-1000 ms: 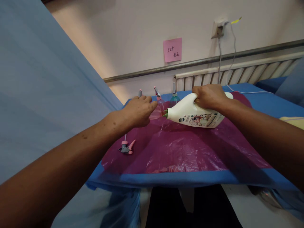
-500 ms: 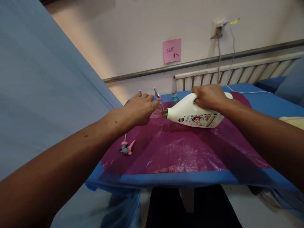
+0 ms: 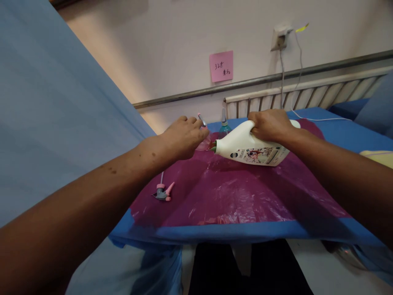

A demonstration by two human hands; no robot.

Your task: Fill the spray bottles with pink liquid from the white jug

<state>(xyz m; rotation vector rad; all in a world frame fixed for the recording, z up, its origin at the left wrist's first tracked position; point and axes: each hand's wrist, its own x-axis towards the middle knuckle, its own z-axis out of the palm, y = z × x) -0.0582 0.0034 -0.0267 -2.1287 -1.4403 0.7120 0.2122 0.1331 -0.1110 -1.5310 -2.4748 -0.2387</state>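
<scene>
My right hand is wrapped round the handle of a large cream jug, tipped on its side with its mouth pointing left. Green shows at the jug's mouth. Just left of that mouth is my left hand, fingers reaching right, in front of a pink spray bottle. Its fingertips overlap the bottle, and whether they grip anything is hidden. A teal spray bottle stands behind the jug's mouth. Nearer me, a grey and pink spray head lies on the purple plastic sheet.
The sheet covers part of a blue-covered bed. A blue curtain hangs at the left. Along the back run a metal rail and a white bed rail. White cords hang from a wall socket. Yellow cloth lies at the right.
My left hand has moved slightly to the right and now covers more of the pink bottle. The jug and my right hand have stayed nearly where they were.
</scene>
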